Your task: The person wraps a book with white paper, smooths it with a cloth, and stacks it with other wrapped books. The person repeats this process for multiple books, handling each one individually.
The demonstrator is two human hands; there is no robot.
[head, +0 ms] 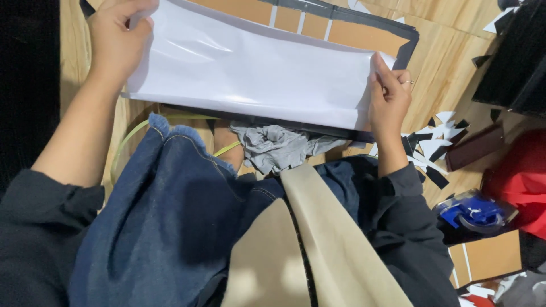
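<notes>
Left hand (116,40) clamped on the far-left corner of a white glossy sheet (244,74), fingers curled over its edge. Right hand (389,99) pinched on the sheet's right end, fingers pressed flat against the paper, a ring on one finger. Hands well apart, one at each end, sheet stretched between them and bowed slightly upward in the middle. Under the sheet and beyond both hands, a brown board with black border (364,35), flat on the wooden floor (449,62). Just below the sheet, between the forearms, a crumpled grey cloth (278,146) against the blue denim lap (170,216). Near the left forearm, a thin yellow-green strap (133,133) curved on the floor. Just right of the right wrist, a scatter of black and white paper scraps (435,145). Farther right, a dark brown wallet-like case (475,146), a red bag (523,179), and a blue tape dispenser (475,211), all well apart from either hand.
</notes>
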